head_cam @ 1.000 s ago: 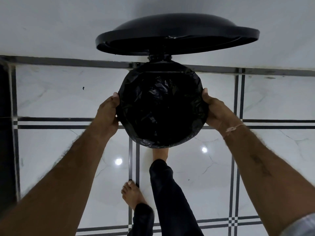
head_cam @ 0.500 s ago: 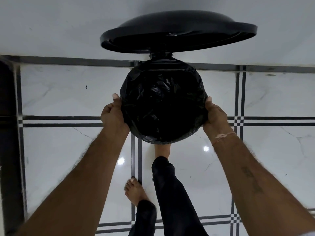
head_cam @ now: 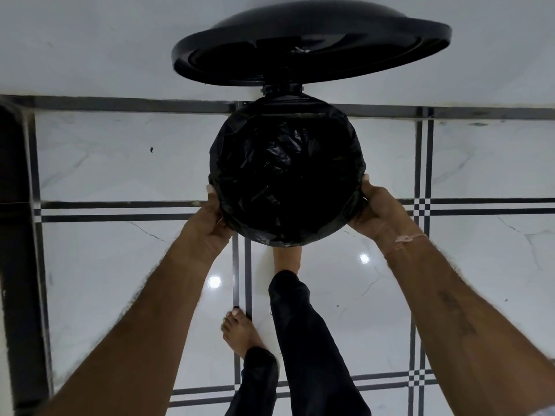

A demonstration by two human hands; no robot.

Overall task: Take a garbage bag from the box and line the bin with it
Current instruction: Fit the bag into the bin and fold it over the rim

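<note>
A round black pedal bin stands on the floor against the wall, its lid (head_cam: 312, 46) raised. A crinkled black garbage bag (head_cam: 285, 172) fills the bin's mouth and folds over the rim, hiding the bin body. My left hand (head_cam: 207, 226) grips the bag at the lower left of the rim. My right hand (head_cam: 378, 211) grips it at the lower right. The box is not in view.
My right foot (head_cam: 286, 256) sits under the bin's front edge, apparently on the pedal; my left foot (head_cam: 240, 331) is on the white tiled floor (head_cam: 105, 265). A dark upright object (head_cam: 15, 235) stands along the left edge. The white wall (head_cam: 90, 40) is behind the bin.
Both hands have slid down along the rim from the sides toward the front, still on the bag. The view has shifted slightly.
</note>
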